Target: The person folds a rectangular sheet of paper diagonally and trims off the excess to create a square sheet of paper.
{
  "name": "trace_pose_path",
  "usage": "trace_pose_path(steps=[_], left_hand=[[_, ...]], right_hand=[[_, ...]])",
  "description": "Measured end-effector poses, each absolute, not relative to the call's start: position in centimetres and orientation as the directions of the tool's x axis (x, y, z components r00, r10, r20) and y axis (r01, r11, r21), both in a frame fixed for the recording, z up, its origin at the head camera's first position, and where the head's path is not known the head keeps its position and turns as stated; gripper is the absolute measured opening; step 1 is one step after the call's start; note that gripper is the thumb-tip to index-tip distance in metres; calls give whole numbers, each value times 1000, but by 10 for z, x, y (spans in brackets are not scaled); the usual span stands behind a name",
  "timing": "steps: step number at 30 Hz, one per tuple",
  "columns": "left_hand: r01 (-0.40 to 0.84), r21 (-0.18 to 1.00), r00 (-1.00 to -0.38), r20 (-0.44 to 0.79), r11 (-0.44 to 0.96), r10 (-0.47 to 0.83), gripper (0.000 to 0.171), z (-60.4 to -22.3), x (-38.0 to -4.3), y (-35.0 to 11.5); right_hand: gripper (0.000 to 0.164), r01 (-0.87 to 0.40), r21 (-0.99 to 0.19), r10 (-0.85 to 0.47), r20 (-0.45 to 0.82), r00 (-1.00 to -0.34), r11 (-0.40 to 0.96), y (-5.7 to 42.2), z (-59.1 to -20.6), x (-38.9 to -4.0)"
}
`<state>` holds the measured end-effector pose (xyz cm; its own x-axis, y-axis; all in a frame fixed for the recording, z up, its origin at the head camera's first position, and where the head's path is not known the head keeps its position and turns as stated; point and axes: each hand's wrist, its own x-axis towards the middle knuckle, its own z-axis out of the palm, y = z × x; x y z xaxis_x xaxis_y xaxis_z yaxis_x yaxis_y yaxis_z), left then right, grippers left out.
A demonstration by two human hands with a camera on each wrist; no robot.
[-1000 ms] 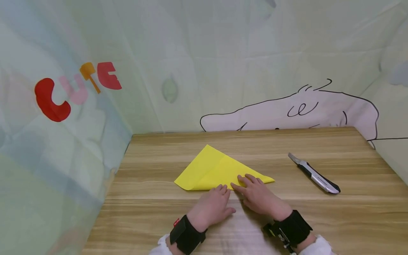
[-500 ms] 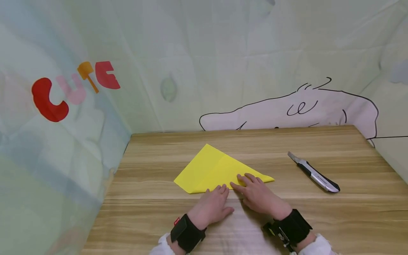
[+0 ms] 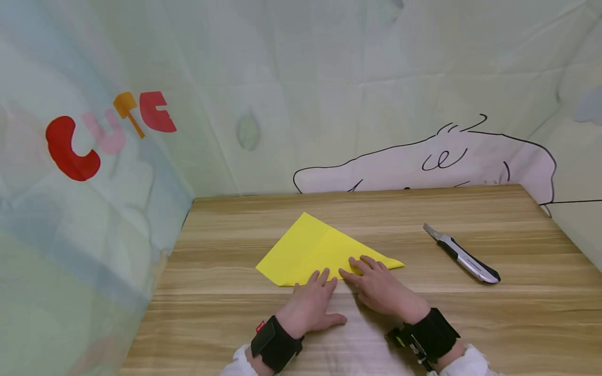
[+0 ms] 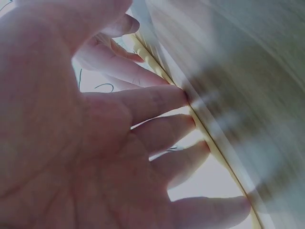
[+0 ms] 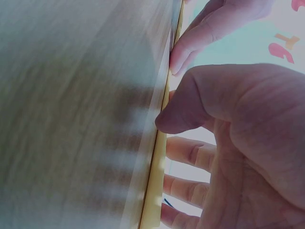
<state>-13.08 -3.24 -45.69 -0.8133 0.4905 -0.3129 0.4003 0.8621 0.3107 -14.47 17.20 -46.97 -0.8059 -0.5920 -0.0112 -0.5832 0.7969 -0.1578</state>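
Toward the middle of the table point(image 3: 211, 334), the yellow paper point(image 3: 301, 250) lay folded, its long edge near the person and a narrow tip at right. The left hand point(image 3: 308, 308) was spread, fingertips touching the paper at its near edge, thumb out to the right. The right hand point(image 3: 383, 290) was spread too, its fingers resting on the paper's right part; neither hand seemed to pinch anything. The likeliest trouble was a crooked fold: uneven pressure, or one hand sliding off, could have let the layers shift or the near edge spring up. Only the head view showed the paper's outline and the knife point(image 3: 465, 258), well apart at right. The left wrist view showed the left palm and parted fingers at the edge; the right wrist view showed the right thumb point(image 5: 183, 107) close to it, contact unclear, which the head view mostly hid.
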Motion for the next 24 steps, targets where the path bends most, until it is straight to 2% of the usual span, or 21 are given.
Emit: trace_pose_path(steps=[5,11,24], left_hand=[[356,339,-825,-324,871,463,81,-457,-133,-38],[330,332,-818,-367,884,443,87,-456,-136,-41],[335,331,-819,-361,882,446,85,-455,-137,-43]], right_hand=[[53,-588,-157,-597,-12,-802,794,172,-470,-145],[54,-575,-171,-588,-41,-807,800,174,-470,-145],[49,-575,-212,-596,-46,-802,790,173,-466,-144]])
